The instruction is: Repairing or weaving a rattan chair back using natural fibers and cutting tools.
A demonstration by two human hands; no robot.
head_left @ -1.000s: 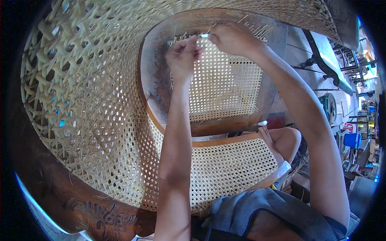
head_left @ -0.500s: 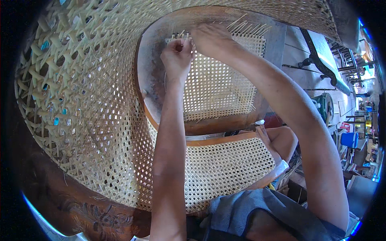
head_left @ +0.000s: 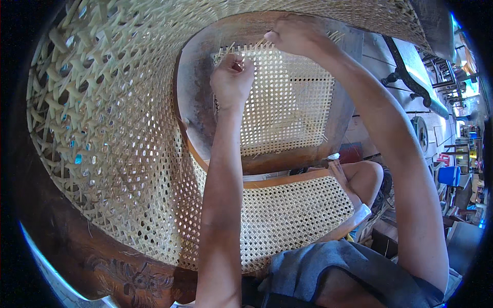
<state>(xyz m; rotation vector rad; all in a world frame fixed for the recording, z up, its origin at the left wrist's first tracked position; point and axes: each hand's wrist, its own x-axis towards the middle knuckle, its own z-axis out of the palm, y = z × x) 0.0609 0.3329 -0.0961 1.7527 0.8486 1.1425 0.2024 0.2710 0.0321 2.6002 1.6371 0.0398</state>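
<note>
A square panel of woven cane [head_left: 287,108] is set in a wooden frame [head_left: 197,97] in front of me. Loose cane ends [head_left: 335,37] stick up along its far edge. My left hand [head_left: 232,81] is at the far left corner of the panel, thumb and fingers curled together; anything in their grip is hidden. At the far edge, right of the left hand, my right hand [head_left: 298,35] is closed with its thumb pressed against a cane strand [head_left: 265,38]. Its other fingers are partly hidden behind the back of the hand.
A large curved cane back [head_left: 123,138] with a carved dark wood rim [head_left: 138,274] wraps around the left and top. Nearer me lies another cane panel [head_left: 292,215]. A bench [head_left: 416,77] and a blue bucket [head_left: 449,176] stand at the right.
My right hand has moved right along the far edge, away from my left hand, uncovering cane ends between them. The left hand has shifted slightly right and nearer.
</note>
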